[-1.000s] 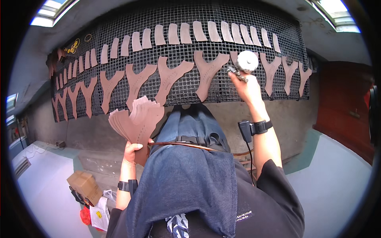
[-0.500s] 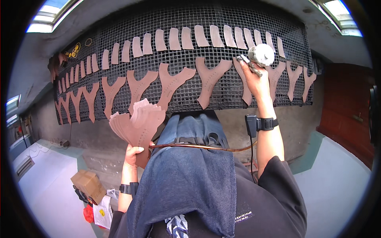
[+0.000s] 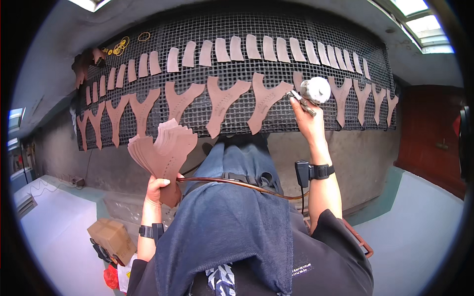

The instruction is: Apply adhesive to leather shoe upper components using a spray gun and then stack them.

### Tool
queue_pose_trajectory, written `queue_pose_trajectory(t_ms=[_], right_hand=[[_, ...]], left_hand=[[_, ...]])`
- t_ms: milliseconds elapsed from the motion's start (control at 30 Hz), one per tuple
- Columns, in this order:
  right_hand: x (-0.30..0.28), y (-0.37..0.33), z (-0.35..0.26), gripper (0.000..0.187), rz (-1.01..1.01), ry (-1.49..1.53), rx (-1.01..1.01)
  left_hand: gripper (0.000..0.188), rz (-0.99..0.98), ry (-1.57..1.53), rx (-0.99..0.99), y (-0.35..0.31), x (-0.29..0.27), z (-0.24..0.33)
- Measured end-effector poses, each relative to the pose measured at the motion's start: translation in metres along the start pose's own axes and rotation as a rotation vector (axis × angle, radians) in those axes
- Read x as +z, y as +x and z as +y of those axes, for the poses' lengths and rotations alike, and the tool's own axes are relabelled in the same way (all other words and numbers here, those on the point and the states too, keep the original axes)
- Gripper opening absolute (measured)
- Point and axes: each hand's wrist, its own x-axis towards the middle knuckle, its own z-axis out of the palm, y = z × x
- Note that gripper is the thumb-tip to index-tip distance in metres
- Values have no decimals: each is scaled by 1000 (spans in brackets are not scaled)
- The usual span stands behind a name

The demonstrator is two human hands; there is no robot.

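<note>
My left hand [image 3: 155, 191] grips a fanned stack of brown Y-shaped pieces [image 3: 164, 152], which look like leather, by their narrow ends, near my lap. My right hand [image 3: 312, 125] is closed around a spray gun [image 3: 307, 104] with a round white cup. It hangs over a row of similar Y-shaped pieces [image 3: 267, 101] laid on a black mesh table [image 3: 207, 24]. One piece beneath is mostly hidden by the gun and hand. Behind that row runs another of short curved strips [image 3: 253, 47] in the same brown.
A thin brown hose [image 3: 237, 185] crosses in front of my waist. Yellow rings [image 3: 120, 47] lie at the table's far left, near a dark shape I cannot make out. A cardboard box [image 3: 112, 238] and red bag [image 3: 111, 277] are at lower left. A reddish-brown door [image 3: 425, 138] stands right.
The view has shifted, so the rows sit farther right in it. My right hand has carried the spray gun leftward along the row. My left hand still holds the stack.
</note>
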Motion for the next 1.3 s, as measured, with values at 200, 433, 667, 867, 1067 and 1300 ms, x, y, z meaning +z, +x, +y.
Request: queue_pose_trajectory(t_ms=[200, 433, 667, 867, 1067, 1300], right_hand=[[18, 1, -47, 34, 69, -58, -24], [24, 19, -38, 37, -30, -94, 6], [9, 17, -17, 43, -94, -186, 42], [1, 55, -10, 39, -9, -196, 40], [20, 69, -20, 35, -33, 5, -56], [38, 44, -46, 34, -264, -119, 13]], left_hand=[[54, -18, -8, -5, -7, -28, 13], [48, 26, -38, -78, 1, -13, 9], [49, 61, -46, -43, 15, 14, 6], [53, 61, -32, -81, 16, 22, 5], [54, 129, -72, -7, 8, 23, -2], [55, 119, -87, -13, 0, 11, -2]])
